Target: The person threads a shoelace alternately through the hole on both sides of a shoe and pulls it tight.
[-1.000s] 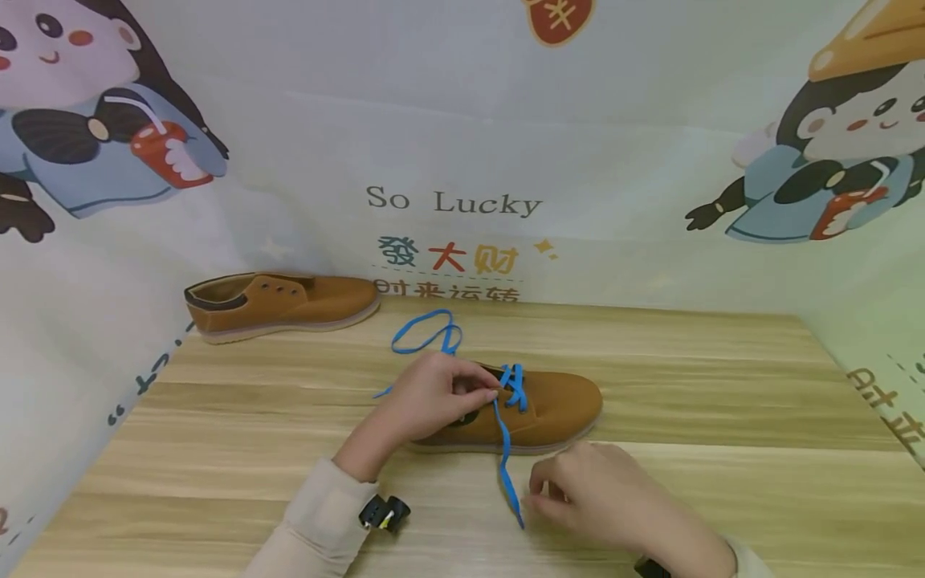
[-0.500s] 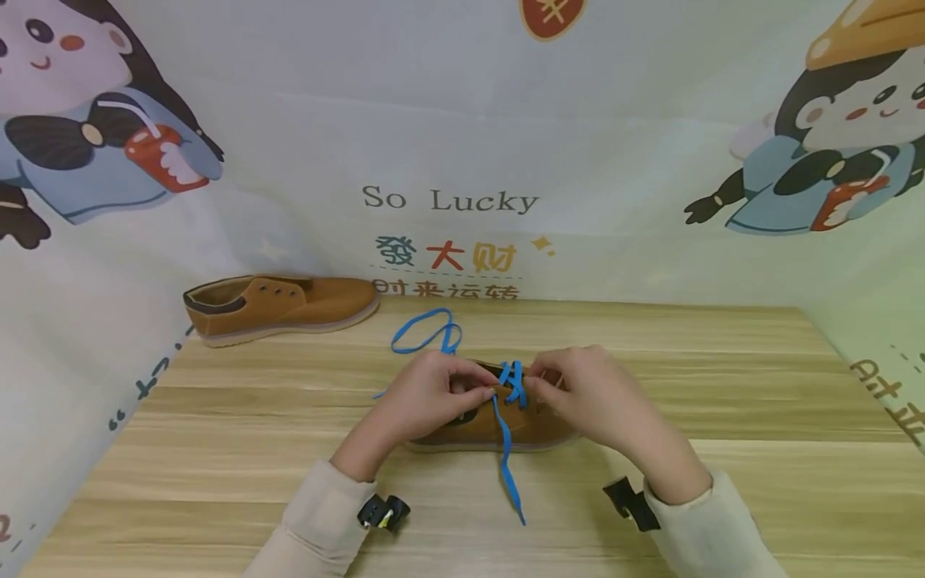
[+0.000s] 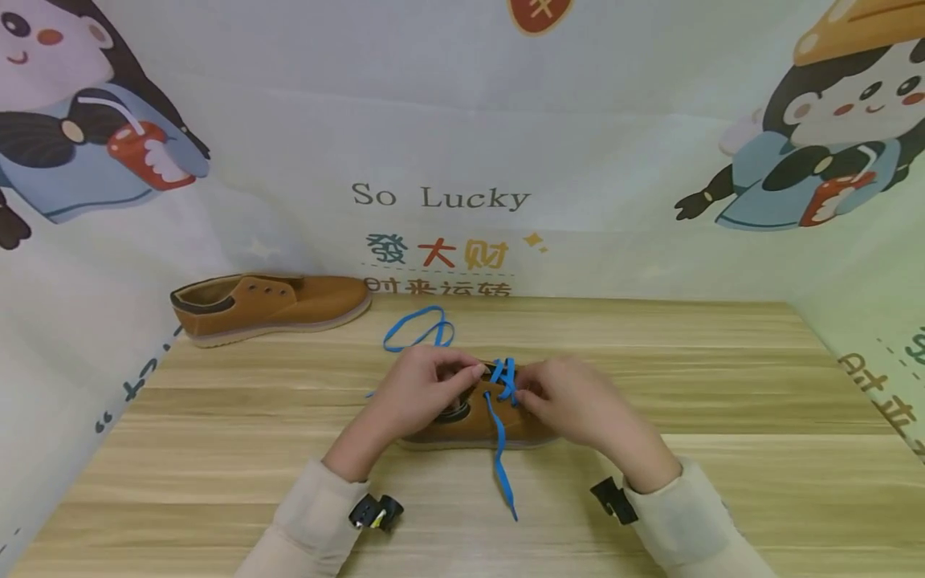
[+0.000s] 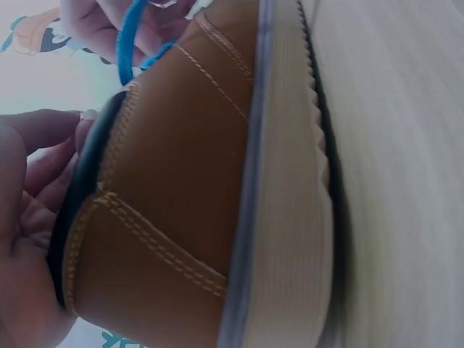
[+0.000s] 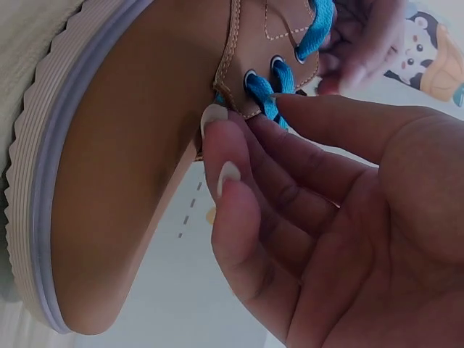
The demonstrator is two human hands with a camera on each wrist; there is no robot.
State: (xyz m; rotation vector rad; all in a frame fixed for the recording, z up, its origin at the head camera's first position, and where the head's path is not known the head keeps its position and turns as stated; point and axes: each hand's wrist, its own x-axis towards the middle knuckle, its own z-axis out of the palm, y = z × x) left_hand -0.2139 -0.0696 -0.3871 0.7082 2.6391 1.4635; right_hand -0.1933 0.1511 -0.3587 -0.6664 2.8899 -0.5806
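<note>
A brown shoe with blue lace through its eyelets lies on the table, toe pointing right. My left hand is over its opening, thumb and forefinger meeting at the tongue; the left wrist view has these fingertips partly behind the dark collar. At the lacing, my right hand covers most of the toe. In the right wrist view its thumb presses the lace beside the eyelets, the other fingers curled by the front of the flap. One lace end hangs down the near side onto the table.
A second brown shoe, without lace, stands at the back left against the printed cloth. Behind my left hand a loop of blue lace lies on the wooden table.
My right hand has risen from the table near the hanging lace end to the shoe's lacing. My left fingertips have shifted slightly up, away from the nearest eyelet. The view has turned slightly right.
</note>
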